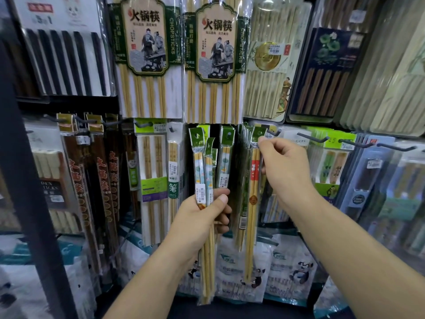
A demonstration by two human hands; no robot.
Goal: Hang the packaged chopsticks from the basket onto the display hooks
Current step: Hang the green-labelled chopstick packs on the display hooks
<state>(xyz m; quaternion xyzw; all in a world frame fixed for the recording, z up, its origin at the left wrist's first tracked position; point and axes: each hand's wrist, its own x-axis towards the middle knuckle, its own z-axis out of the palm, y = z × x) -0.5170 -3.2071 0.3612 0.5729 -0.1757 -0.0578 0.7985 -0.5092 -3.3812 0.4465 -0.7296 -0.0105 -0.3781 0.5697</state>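
Observation:
My left hand grips two slim chopstick packs with green header tabs, held upright in front of the rack. My right hand pinches the top of another slim pack, red-marked bamboo sticks with a green tab, at a display hook. Whether the tab's hole sits over the hook is hidden by my fingers. Several matching packs hang just left of it. One more pack hangs between my hands. No basket is in view.
Large hot-pot chopstick packs hang in the row above. Bare grey hooks stick out to the right. Dark chopstick packs fill the left side behind a black upright post. Panda-printed bags line the bottom.

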